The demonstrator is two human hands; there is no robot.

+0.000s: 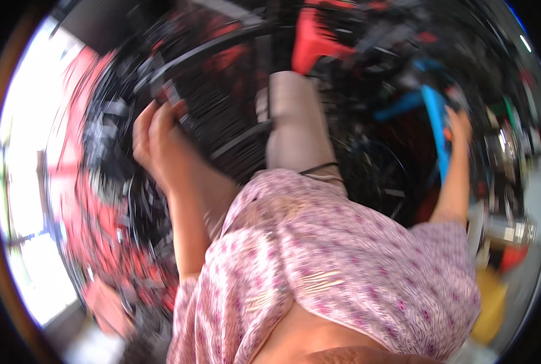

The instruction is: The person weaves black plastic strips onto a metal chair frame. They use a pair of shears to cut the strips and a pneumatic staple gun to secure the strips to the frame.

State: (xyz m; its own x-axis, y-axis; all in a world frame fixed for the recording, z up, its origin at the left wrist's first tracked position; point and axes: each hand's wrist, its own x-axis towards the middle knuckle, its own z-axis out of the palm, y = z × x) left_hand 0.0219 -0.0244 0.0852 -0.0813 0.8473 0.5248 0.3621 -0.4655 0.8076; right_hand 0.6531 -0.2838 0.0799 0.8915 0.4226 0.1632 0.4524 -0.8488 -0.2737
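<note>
The picture is smeared by motion. On the left, my left hand point(158, 136) is raised with its fingers curled in. A small pale and dark piece point(171, 92) shows at its fingertips, too blurred to name. Out to the right, my right hand point(460, 126) is closed beside the upright blue edge point(435, 124) of what looks like a crate. A bit of orange point(447, 133) shows at its fingers; its kind cannot be made out. Black strips and scraps point(216, 91) lie around and between the hands.
Red and black pieces point(110, 230) are heaped along the left side. A red plastic object point(310, 42), perhaps a stool, stands ahead. Shelf goods and metal containers point(504, 145) line the right, with a yellow object point(489, 303) lower down.
</note>
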